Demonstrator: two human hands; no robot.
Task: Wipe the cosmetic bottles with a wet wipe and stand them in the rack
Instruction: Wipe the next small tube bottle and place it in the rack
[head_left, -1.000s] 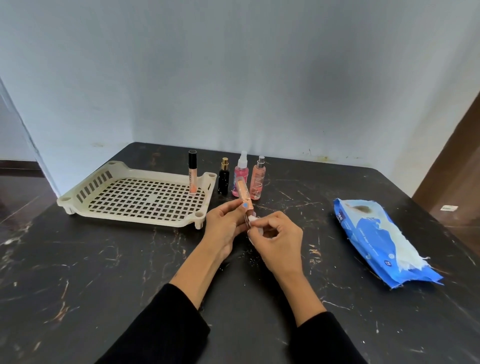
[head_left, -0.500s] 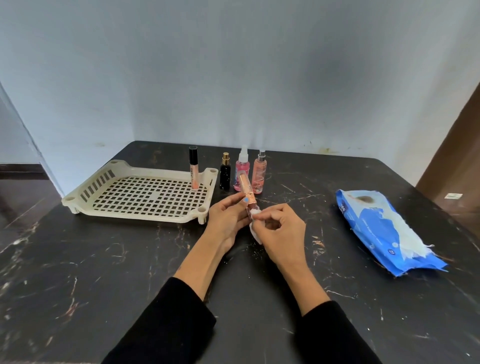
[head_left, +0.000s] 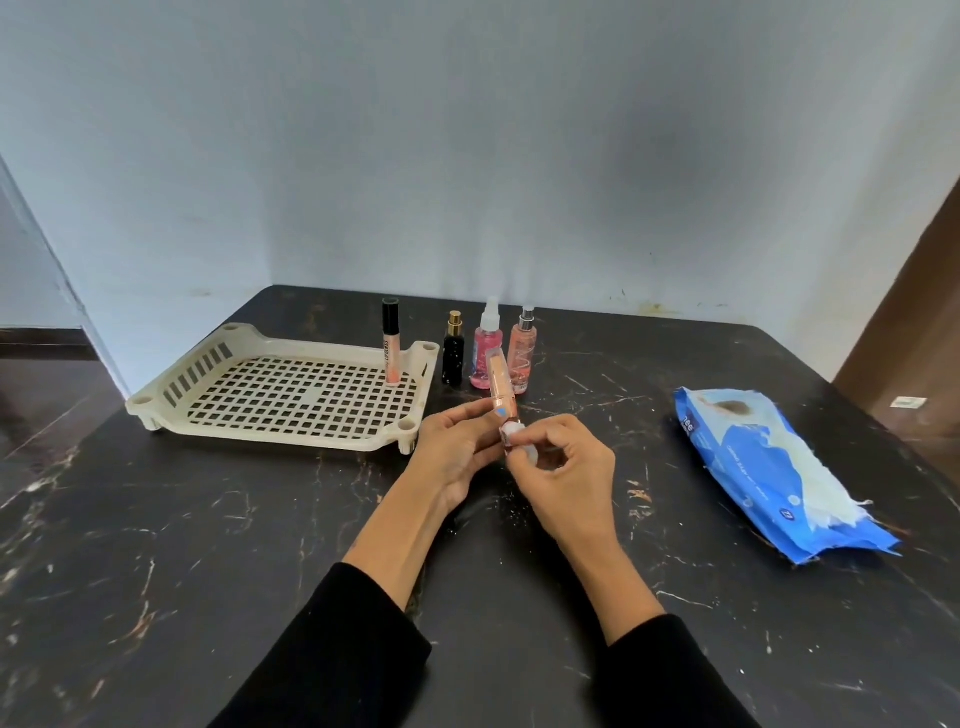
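Note:
My left hand (head_left: 457, 449) pinches a slim peach tube (head_left: 501, 387), tilted with its top pointing away from me. My right hand (head_left: 563, 467) pinches a small white wet wipe (head_left: 514, 434) against the tube's near end. A cream plastic rack (head_left: 218, 382) lies to the left, with one tall lip-gloss tube (head_left: 391, 347) with a black cap standing in its far right corner. Just right of the rack stand a black bottle (head_left: 453, 357), a pink spray bottle (head_left: 487, 349) and a peach spray bottle (head_left: 522, 353).
A blue pack of wet wipes (head_left: 769, 462) lies open on the right of the black marble table (head_left: 156, 545), with white wipes sticking out at its near end. A pale wall stands behind the table. A brown door is at the far right.
The wipe in my right hand has shifted slightly along the tube's near end. The view has tilted a little; the bottles and rack stay put.

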